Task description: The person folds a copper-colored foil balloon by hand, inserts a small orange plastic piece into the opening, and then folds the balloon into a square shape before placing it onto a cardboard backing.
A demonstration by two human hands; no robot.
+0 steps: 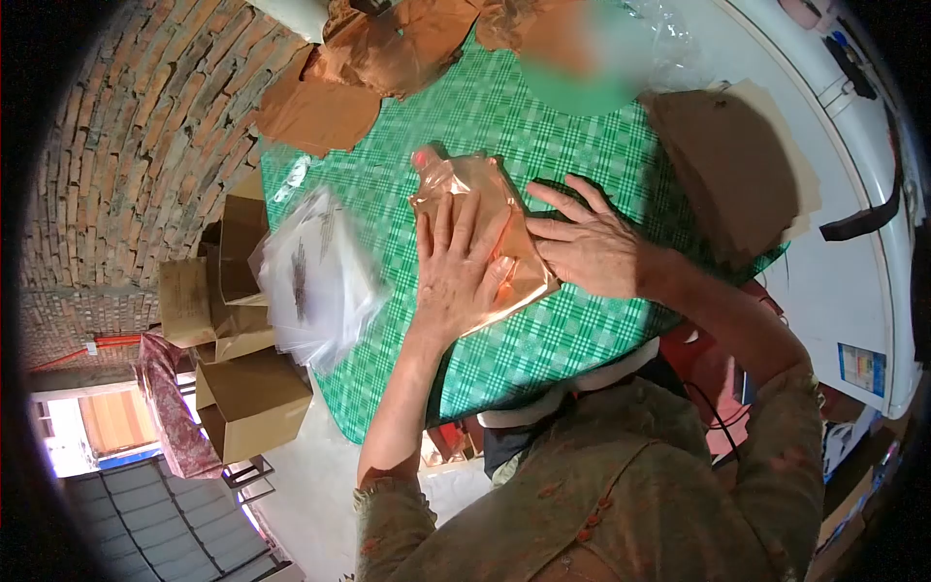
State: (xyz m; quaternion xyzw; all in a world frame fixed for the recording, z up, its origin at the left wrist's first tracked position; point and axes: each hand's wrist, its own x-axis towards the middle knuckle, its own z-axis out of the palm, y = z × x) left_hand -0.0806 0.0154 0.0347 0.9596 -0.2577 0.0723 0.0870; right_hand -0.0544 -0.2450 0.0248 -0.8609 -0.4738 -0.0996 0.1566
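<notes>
A shiny copper-coloured packet (pixel 490 179) lies flat on the green checked tablecloth (pixel 572 339), its surface creased and glossy like plastic film. A small pinkish-red spot shows at its far left corner. My left hand (pixel 454 267) presses flat on the packet with the fingers apart, covering its middle and left side. Along the packet's right edge rests my right hand (pixel 592 247), palm down, its fingers spread over the cloth and pointing left. Neither hand is closed round anything.
Clear plastic bags (pixel 325 281) are stacked at the table's left edge. Brown sheets (pixel 737 175) are piled at the right, and copper-brown pieces (pixel 320 112) lie along the far edge. Open cardboard boxes (pixel 254 403) stand left of the table, beside a brick wall (pixel 136 145).
</notes>
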